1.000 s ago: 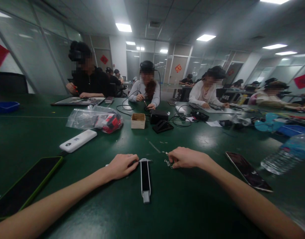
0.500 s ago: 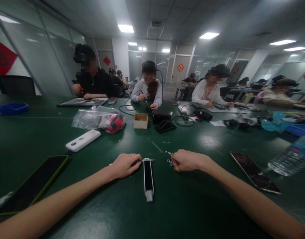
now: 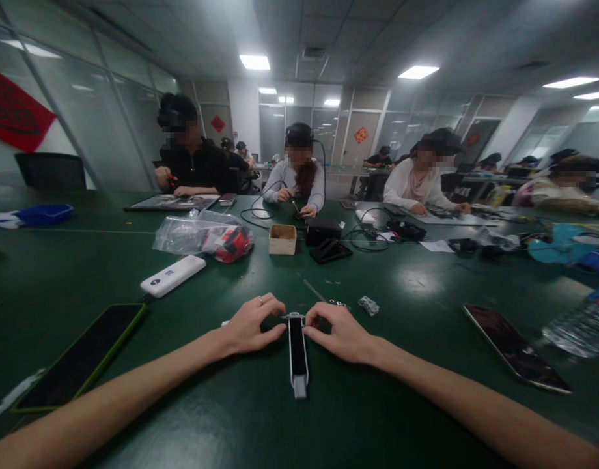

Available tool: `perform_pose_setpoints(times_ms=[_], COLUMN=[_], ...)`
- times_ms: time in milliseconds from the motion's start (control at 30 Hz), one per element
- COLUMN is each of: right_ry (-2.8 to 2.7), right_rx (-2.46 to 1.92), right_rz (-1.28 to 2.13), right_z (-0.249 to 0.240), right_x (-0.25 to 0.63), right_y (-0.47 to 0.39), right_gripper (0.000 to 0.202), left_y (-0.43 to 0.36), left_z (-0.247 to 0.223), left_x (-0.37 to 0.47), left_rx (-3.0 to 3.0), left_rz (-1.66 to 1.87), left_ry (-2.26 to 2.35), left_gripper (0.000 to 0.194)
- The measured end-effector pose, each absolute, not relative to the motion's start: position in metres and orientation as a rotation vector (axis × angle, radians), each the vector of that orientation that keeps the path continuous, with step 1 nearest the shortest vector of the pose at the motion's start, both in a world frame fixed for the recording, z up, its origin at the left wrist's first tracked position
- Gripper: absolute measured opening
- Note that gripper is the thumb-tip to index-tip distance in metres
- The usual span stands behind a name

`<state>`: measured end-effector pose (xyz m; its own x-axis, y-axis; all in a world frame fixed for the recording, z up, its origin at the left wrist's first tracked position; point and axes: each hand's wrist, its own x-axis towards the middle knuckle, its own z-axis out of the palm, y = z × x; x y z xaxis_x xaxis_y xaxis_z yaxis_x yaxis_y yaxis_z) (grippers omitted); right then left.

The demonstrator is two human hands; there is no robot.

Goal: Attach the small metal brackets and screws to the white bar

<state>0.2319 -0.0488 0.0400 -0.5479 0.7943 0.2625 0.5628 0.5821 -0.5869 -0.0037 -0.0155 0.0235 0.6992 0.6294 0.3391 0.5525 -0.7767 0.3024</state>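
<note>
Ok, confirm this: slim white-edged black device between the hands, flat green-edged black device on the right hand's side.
Wrong side: the head view shows the flat green-edged black device on the side of the left hand, not the right hand. The slim white-edged black device does lie between them.

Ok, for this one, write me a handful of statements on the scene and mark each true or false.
1. The left hand and right hand are on opposite sides of the slim white-rimmed device. True.
2. The green-edged device lies to the right of both hands. False: the green-edged device lies to their left.
3. The small open box stands beyond both hands. True.
4. A ring is on the right hand. False: the ring is on the left hand.
5. The water bottle is near the picture's right edge. True.
</note>
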Motion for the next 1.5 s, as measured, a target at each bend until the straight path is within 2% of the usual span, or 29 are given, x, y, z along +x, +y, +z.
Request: perform_pose_setpoints(times_ms=[167, 467, 733, 1133, 1500], right_ry=[-2.237, -2.266, -2.255, -2.296, -2.333], right_rx=[-0.867, -0.696, -0.950, -1.306, -1.336], right_rz=[0.485, 0.247, 0.135, 0.080, 0.091], right_z=[0.019, 0.020, 0.009, 0.008, 0.006], right_x=[0.224, 0.227, 0.233, 0.229, 0.229], right_y=[-0.058, -0.055, -0.044, -0.042, -0.041], right_gripper=[0.006, 0.010, 0.010, 0.012, 0.012], left_y=[-0.028, -0.026, -0.001, -0.002, -0.004], left_z=[0.027, 0.032, 0.022, 0.008, 0.008], left_x=[0.004, 0.003, -0.011, -0.008, -0.006], left_rx=[2.806, 2.925, 2.778, 2.671, 2.575], left_rz=[0.668, 0.639, 0.559, 0.462, 0.475], left_ry=[0.692, 0.678, 1.059, 1.122, 1.168], left_gripper=[0.020, 0.017, 0.009, 0.006, 0.005])
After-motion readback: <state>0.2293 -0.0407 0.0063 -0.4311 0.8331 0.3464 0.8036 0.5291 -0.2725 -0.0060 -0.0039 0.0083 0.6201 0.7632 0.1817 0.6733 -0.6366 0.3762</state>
